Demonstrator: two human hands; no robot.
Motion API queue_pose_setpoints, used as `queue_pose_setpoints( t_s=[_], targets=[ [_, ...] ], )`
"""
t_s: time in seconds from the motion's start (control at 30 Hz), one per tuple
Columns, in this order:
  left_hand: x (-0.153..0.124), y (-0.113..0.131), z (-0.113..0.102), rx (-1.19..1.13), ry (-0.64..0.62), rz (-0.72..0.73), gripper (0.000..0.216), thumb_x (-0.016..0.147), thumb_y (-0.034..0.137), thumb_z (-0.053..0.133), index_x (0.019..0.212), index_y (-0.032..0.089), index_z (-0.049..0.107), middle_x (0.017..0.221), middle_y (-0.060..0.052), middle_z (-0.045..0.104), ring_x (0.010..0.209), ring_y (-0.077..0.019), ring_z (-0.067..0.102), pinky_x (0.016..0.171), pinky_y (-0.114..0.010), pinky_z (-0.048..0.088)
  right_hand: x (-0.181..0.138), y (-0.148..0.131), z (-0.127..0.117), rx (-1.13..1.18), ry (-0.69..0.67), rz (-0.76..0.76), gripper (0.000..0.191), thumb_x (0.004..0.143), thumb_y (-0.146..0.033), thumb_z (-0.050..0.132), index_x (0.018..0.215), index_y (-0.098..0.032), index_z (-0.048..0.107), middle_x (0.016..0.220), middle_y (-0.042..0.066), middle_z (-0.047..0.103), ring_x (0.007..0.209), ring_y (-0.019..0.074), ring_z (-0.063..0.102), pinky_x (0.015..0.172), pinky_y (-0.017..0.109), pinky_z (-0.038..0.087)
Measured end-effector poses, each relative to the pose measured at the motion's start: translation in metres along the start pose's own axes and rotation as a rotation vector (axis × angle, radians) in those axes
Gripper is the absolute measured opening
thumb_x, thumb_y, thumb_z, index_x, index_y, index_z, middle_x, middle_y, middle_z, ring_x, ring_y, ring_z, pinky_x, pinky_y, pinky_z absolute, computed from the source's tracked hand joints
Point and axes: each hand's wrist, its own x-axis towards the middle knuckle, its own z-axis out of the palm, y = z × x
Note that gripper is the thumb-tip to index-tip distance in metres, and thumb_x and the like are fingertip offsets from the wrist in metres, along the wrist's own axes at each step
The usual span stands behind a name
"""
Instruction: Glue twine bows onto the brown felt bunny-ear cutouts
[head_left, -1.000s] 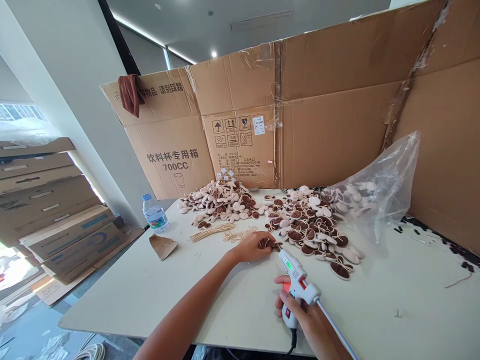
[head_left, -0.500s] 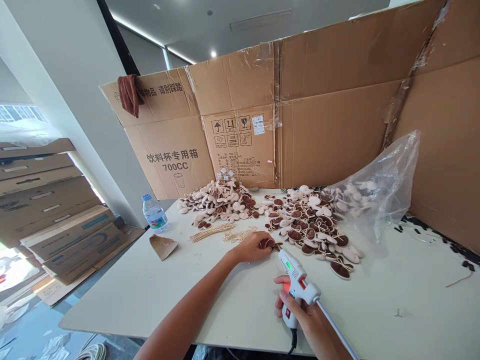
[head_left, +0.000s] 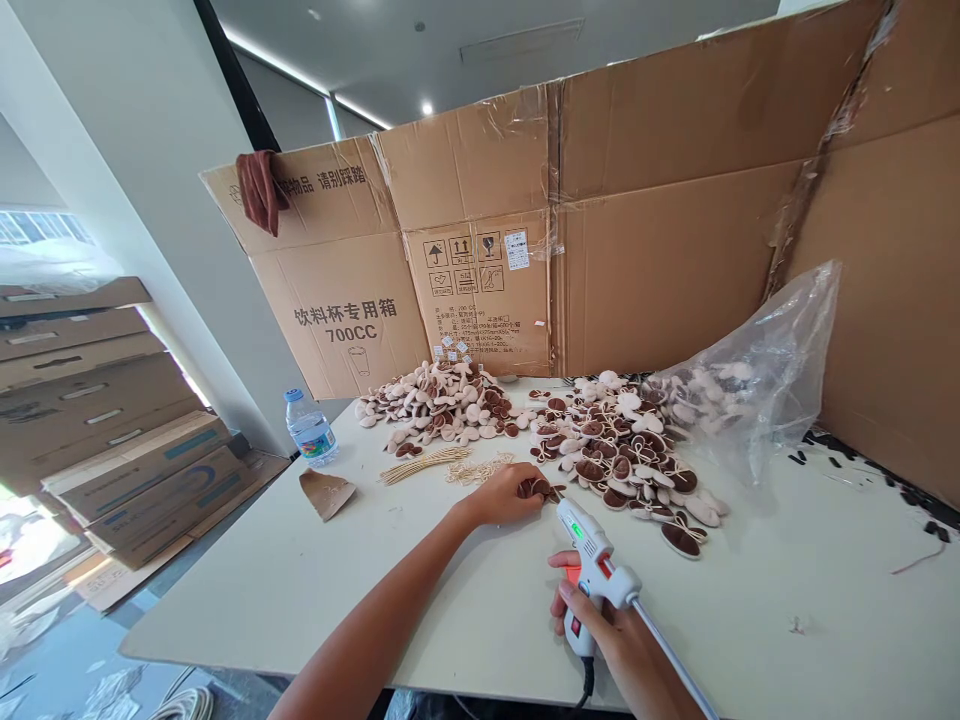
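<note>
My right hand (head_left: 600, 620) is closed round the handle of a white hot glue gun (head_left: 589, 545), with a glue stick running out of its back end. The gun's nozzle points at a small brown plush piece (head_left: 532, 488) in my left hand (head_left: 504, 494). My left fingers pinch that piece just above the table and partly hide it. To the right lies a pile of brown and pale plush pieces with cords (head_left: 622, 450). Behind my left hand are a bundle of cream cords (head_left: 425, 465) and some shorter loose cords (head_left: 480, 468).
Another heap of plush pieces (head_left: 442, 400) lies at the back of the white table (head_left: 300, 590). A water bottle (head_left: 311, 430) and a cardboard scrap (head_left: 326, 493) are at left. A clear plastic bag (head_left: 772, 380) leans at right. Tall cardboard panels (head_left: 675, 250) wall off the back.
</note>
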Motion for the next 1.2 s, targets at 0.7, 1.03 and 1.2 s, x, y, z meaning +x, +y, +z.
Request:
queue_pose_setpoints(
  t_s=[0.7,1.03,1.2],
  targets=[
    [0.000,-0.001,0.000,-0.012,0.008,0.012,0.019,0.085,0.021,0.057,0.100,0.018,0.069,0.088,-0.001,0.067,0.073,-0.0125,0.057,0.067,-0.023,0.043,0.002,0.006,-0.003,-0.016,-0.027,-0.013,0.083,0.079,-0.074,0.066,0.136,-0.015,0.055,0.067,0.003,0.068,0.059,0.0231,0.065,0.063,0.037,0.052],
    [0.000,0.000,0.001,-0.018,0.012,0.014,0.018,0.084,0.021,0.058,0.099,0.018,0.068,0.087,-0.001,0.067,0.072,-0.0128,0.057,0.067,-0.023,0.043,0.001,0.004,-0.002,0.005,-0.020,-0.005,0.082,0.077,-0.074,0.067,0.133,-0.016,0.059,0.066,0.003,0.068,0.058,0.0232,0.065,0.061,0.037,0.052],
    [0.000,0.000,0.001,-0.016,0.014,0.011,0.017,0.084,0.020,0.058,0.098,0.018,0.068,0.087,-0.001,0.067,0.072,-0.0131,0.057,0.068,-0.024,0.043,0.002,0.007,-0.001,0.014,-0.004,-0.011,0.082,0.075,-0.076,0.068,0.131,-0.016,0.061,0.064,0.002,0.067,0.056,0.0234,0.065,0.061,0.037,0.052]
  ],
)
